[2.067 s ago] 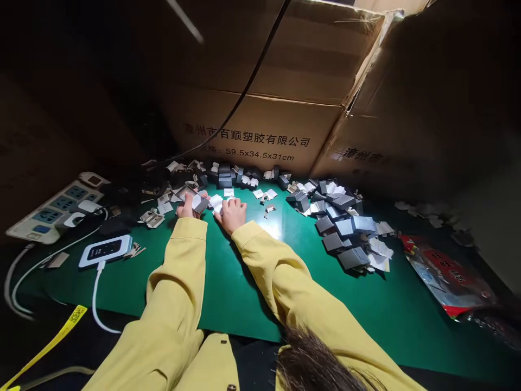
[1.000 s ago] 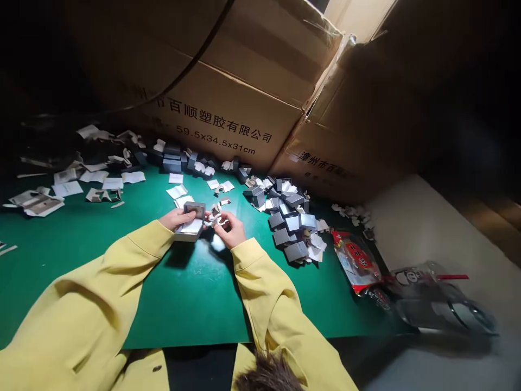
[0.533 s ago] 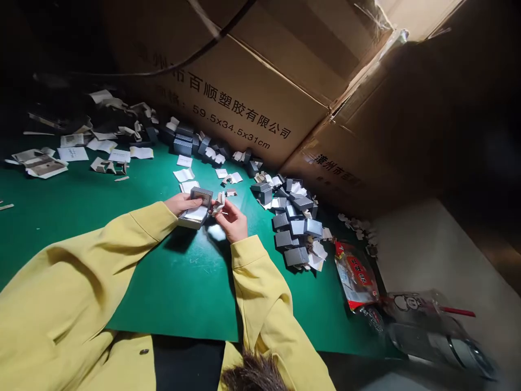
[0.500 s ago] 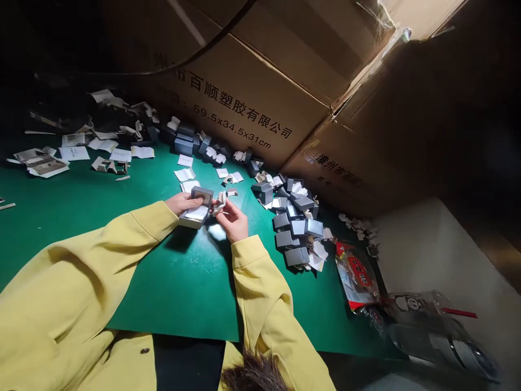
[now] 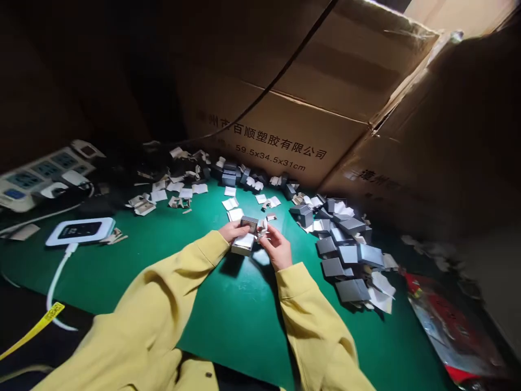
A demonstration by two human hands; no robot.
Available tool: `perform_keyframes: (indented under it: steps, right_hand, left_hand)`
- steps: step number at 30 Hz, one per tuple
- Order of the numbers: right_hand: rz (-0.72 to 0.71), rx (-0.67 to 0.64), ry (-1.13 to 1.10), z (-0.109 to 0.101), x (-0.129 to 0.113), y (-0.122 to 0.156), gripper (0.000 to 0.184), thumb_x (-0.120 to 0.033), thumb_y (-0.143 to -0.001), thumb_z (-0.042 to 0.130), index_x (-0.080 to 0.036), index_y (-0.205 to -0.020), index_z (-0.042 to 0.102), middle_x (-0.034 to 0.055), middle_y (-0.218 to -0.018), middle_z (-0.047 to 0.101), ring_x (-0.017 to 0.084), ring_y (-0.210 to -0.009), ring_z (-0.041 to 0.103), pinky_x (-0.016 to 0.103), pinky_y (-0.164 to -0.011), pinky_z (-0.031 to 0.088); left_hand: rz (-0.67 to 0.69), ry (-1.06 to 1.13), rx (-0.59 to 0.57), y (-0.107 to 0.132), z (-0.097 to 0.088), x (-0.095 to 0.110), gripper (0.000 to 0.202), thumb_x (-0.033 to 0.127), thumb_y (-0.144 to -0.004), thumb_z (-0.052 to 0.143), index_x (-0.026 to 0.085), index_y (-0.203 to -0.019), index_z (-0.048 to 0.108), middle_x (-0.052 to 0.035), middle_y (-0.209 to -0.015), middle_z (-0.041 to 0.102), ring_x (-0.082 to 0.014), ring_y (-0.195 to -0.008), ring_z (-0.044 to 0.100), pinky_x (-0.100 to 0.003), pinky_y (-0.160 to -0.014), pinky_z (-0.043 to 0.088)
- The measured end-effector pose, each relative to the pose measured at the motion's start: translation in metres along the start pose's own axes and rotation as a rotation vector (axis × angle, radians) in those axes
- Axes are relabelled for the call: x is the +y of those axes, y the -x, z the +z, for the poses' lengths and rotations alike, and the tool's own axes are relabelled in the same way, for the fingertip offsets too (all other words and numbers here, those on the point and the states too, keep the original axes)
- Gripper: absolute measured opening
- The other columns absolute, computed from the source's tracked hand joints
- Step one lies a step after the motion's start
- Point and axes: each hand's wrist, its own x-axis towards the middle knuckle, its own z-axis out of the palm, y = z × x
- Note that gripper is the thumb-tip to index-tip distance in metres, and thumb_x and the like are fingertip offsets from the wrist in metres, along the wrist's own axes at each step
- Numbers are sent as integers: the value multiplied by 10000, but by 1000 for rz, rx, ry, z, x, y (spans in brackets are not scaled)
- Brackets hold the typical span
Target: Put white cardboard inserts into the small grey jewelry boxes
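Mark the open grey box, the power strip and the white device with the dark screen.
open grey box (image 5: pixel 245 242): head view, its white-lined base.
power strip (image 5: pixel 35 176): head view, its top face.
white device (image 5: pixel 80 230): head view, its dark screen.

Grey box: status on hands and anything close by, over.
Left hand holds grey box, lid open. Right hand pinches paper scrap beside it. Box pile right of hands, apart.

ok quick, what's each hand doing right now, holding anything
left hand: closed on a small grey box, lid up.
right hand: closed, pinching a white folded piece beside the box.
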Motion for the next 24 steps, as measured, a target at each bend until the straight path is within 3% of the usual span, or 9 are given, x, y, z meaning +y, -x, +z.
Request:
perform_keyframes:
  steps: [7,10,14,19,24]
  right_hand:
    - [-36,0,90,2,-4,4,478,-451,-627,726,-198,-1026,650,50,-787,618,147,-643,560,324,-612,540]
    - [-114,63,177,3,-6,4,384,-377,-665,678,-201,-1006,649,65,-862,614,142,-637,549,303,-556,518]
    - [-294,109,494,0,-10,4,326,-248,-691,614,-216,-1014,645,95,-949,614,174,-702,564,329,-586,516]
    - [-434,56,681,-1,-4,4,399,-178,-730,573,-204,-1126,617,140,-1031,603,242,-939,580,365,-733,530]
    - [-459,3,629,-2,1,4,441,-244,-776,576,-209,-1216,579,131,-1079,597,208,-879,595,322,-654,540]
  left_hand:
    - [-178,-180,-20,6,-5,6,404,383,-541,840,121,-830,735,-102,-746,717,-218,-663,658,-326,-678,486]
    - [-168,-223,-28,10,-8,13,462,468,-601,803,126,-904,736,-112,-851,725,-222,-768,671,-312,-720,495]
    - [-123,-223,-48,9,-11,22,483,520,-641,770,144,-944,734,-135,-1065,694,-241,-940,654,-315,-756,518]
    - [-195,-250,-54,12,-7,24,495,494,-666,761,140,-1010,728,-136,-941,721,-209,-723,677,-304,-686,502]
    - [-240,-346,-14,12,-6,27,507,500,-686,746,108,-1008,723,-126,-814,726,-220,-728,674,-308,-701,495]
